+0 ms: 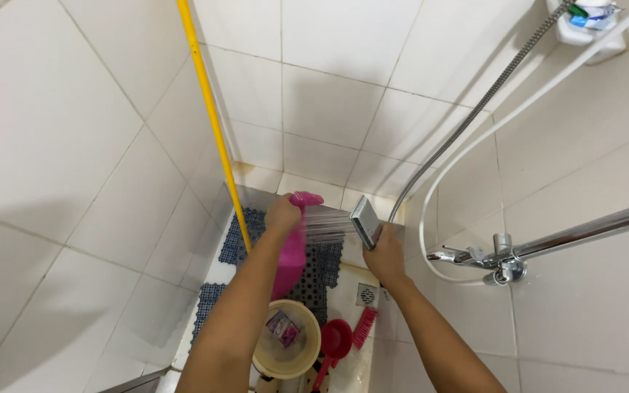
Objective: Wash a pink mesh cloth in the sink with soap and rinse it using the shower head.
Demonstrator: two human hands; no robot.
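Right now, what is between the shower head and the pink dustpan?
In the head view, only the water spray crosses from the shower head in the right hand to the pink dustpan, held by the left hand.

Shower corner lined with large white wall tiles (329, 102). A yellow pole (209, 109) leans in the corner, left of the floor drain (366, 294). Dark blue perforated mats (322, 266) cover the floor beside the drain; a chrome rail (584, 233) crosses the wall to its right.
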